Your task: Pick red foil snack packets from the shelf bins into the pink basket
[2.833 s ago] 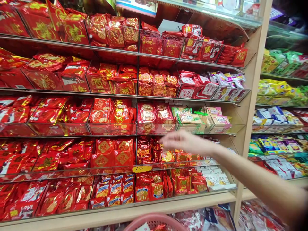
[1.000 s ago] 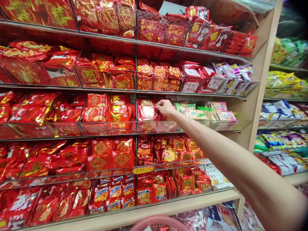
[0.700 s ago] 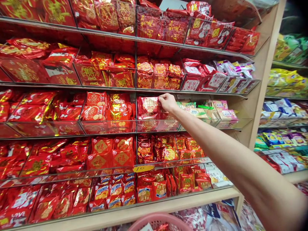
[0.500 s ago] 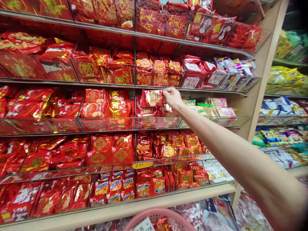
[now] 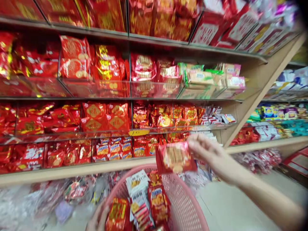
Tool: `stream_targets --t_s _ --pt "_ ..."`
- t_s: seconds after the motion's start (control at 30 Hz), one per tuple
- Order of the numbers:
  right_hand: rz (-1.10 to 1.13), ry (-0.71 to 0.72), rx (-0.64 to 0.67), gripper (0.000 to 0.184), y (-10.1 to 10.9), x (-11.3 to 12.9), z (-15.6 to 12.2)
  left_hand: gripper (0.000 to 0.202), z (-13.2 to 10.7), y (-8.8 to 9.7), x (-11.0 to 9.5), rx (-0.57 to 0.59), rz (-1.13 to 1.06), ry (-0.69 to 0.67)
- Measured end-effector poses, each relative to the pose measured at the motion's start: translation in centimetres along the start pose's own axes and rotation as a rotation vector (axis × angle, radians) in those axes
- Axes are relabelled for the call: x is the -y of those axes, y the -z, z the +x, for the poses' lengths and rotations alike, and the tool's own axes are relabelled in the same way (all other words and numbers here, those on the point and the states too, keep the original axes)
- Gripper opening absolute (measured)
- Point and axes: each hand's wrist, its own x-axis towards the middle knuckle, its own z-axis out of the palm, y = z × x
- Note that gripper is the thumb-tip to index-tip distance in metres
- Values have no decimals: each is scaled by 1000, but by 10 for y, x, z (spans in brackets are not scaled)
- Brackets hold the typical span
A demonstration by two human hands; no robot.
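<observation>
My right hand (image 5: 210,154) pinches the right edge of a red snack packet (image 5: 176,157) with a gold pattern on its front. The packet hangs over the far rim of a pink plastic basket (image 5: 190,199). At the basket's left side, my left hand (image 5: 98,215) is partly in view, its fingers curled over the rim. Inside the basket lie a white packet (image 5: 137,181), a packet with a striped lower half (image 5: 141,205), a red packet with a blue label (image 5: 157,199) and a red and gold packet (image 5: 117,213).
Shelves with clear front guards hold rows of red packets (image 5: 106,118) ahead. Green and white packets (image 5: 199,77) sit toward the right. A yellow tag (image 5: 139,132) hangs on a shelf edge. Below are plastic-wrapped goods (image 5: 77,189); pale floor (image 5: 231,205) shows at right.
My right hand has brought the red packet down from the shelf to above the basket. The view has tilted down, showing more of the basket, and my left hand has come into sight.
</observation>
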Motion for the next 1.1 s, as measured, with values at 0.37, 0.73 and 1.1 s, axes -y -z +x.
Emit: stream_targets --t_s 0.37,0.73,1.1 --pt "328 -634 194 40 -67 -161 -141 73 1 -3 -2 105 1 34" --pt "357 -783 190 54 -122 -216 -140 69 -4 0 -14 60 -3 18" --pt "499 -805 32 52 -144 -232 -132 70 4 -1 4 91 -72 42"
